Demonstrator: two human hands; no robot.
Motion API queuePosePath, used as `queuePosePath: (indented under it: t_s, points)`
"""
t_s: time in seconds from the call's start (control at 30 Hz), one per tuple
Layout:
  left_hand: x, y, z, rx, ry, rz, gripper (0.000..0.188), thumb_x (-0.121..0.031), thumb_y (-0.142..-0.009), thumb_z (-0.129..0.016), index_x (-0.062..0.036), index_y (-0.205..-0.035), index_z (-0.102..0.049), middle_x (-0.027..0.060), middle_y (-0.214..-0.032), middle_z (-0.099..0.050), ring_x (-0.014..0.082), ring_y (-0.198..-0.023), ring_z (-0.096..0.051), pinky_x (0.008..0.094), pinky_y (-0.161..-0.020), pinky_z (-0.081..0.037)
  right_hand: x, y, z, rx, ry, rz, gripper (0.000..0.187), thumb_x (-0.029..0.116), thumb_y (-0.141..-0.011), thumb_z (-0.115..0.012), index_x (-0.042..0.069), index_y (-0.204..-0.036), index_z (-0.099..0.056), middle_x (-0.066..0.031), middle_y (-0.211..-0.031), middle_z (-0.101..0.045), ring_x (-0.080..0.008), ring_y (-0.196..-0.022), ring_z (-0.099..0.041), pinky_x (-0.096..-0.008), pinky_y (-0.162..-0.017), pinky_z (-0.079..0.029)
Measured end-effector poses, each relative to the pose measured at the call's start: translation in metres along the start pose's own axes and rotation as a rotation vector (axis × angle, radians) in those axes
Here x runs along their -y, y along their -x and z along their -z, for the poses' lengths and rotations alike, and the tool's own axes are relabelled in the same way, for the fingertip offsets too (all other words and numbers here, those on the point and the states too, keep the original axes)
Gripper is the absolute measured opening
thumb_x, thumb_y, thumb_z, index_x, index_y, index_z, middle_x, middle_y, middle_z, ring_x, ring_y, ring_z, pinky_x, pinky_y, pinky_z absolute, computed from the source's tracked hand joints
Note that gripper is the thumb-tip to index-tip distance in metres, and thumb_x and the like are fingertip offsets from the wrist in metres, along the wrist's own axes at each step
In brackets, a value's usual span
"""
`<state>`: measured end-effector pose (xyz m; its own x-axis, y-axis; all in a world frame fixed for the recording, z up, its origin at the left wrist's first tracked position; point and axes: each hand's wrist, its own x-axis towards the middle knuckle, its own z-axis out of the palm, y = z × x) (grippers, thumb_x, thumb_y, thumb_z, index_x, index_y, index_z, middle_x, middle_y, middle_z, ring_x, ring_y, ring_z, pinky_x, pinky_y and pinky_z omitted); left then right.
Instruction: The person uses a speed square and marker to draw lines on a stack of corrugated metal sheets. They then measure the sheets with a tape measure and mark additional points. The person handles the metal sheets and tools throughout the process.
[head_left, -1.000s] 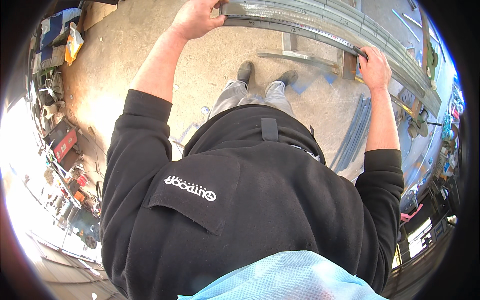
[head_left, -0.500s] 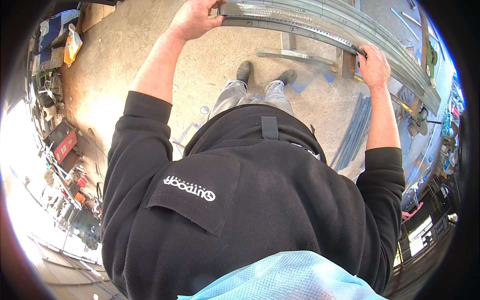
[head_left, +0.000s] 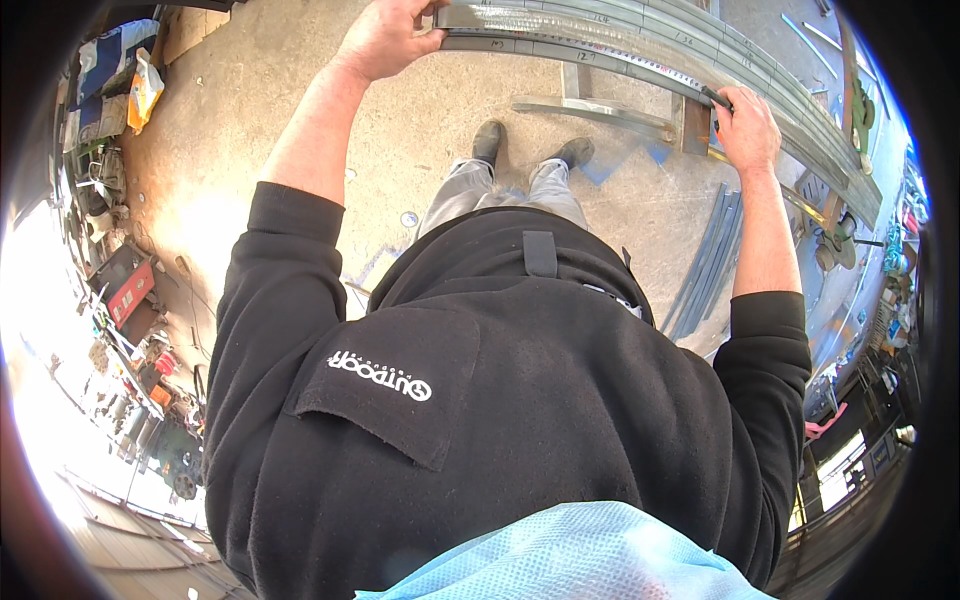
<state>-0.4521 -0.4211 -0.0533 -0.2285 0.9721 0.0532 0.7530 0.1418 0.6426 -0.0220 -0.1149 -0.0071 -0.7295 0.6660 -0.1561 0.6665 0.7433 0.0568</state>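
Long grey metal bars (head_left: 620,30) with handwritten marks lie side by side across the top, running down to the right. A pale measuring strip (head_left: 655,68) with fine graduations lies along the nearest bar, between my hands. At the left end of the bars, my left hand (head_left: 385,42) is closed, thumb and fingers gripping the bar end; its fingertips are partly hidden. My right hand (head_left: 748,132) is closed round a slim black marker-like pen (head_left: 716,98), whose end meets the strip and the nearest bar's edge.
A metal support (head_left: 590,112) stands below the bars, near my shoes (head_left: 488,142). More dark bars (head_left: 705,265) lie on the floor at right. A green clamp-like tool (head_left: 835,250) sits farther right. Cluttered tools and a red box (head_left: 132,292) line the left side.
Almost nothing differs. My right hand and the pen have shifted very slightly upward and left along the bar; my left hand stays at the bar end.
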Motion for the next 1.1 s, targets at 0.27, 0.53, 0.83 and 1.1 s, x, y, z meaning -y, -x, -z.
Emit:
queuePosePath:
  t_s: [0.27, 0.53, 0.83, 1.1]
  points:
    - [-0.001, 0.000, 0.001, 0.013, 0.002, 0.016, 0.034, -0.018, -0.082, -0.075, -0.0059, -0.114, -0.070, 0.0140, -0.097, -0.066, 0.0339, -0.089, -0.067, 0.0433, -0.080, -0.055, 0.002, 0.000, 0.002, 0.015, 0.014, -0.012, 0.017, 0.028, -0.100, -0.074, 0.020, -0.115, -0.075, -0.0012, -0.117, -0.073, -0.0280, -0.119, -0.068, -0.0445, -0.097, -0.056]
    - [-0.003, 0.001, 0.001, 0.006, -0.006, 0.022, 0.036, -0.019, -0.083, -0.076, -0.0061, -0.116, -0.070, 0.0138, -0.100, -0.066, 0.0332, -0.091, -0.067, 0.0428, -0.081, -0.056, 0.000, -0.001, -0.002, 0.008, 0.024, -0.023, 0.017, 0.028, -0.100, -0.074, 0.019, -0.115, -0.074, -0.0003, -0.118, -0.073, -0.0270, -0.119, -0.068, -0.0442, -0.098, -0.057]
    - [-0.010, 0.025, -0.008, -0.141, 0.091, 0.123, 0.048, -0.013, -0.081, -0.083, -0.0081, -0.127, -0.071, 0.0114, -0.102, -0.066, 0.0273, -0.087, -0.066, 0.0402, -0.079, -0.057, -0.005, -0.001, -0.008, -0.028, -0.007, -0.003, 0.016, 0.028, -0.100, -0.073, 0.018, -0.113, -0.073, 0.0001, -0.118, -0.073, -0.0273, -0.119, -0.068, -0.0447, -0.095, -0.056]
    - [-0.013, 0.050, -0.028, -0.274, 0.137, 0.250, 0.050, -0.018, -0.090, -0.088, -0.0123, -0.138, -0.073, 0.0009, -0.106, -0.072, 0.0124, -0.088, -0.068, 0.0287, -0.082, -0.060, -0.006, 0.001, -0.009, -0.057, -0.022, 0.013, 0.014, 0.027, -0.100, -0.073, 0.019, -0.110, -0.072, 0.0007, -0.113, -0.072, -0.0272, -0.116, -0.068, -0.0444, -0.094, -0.056]
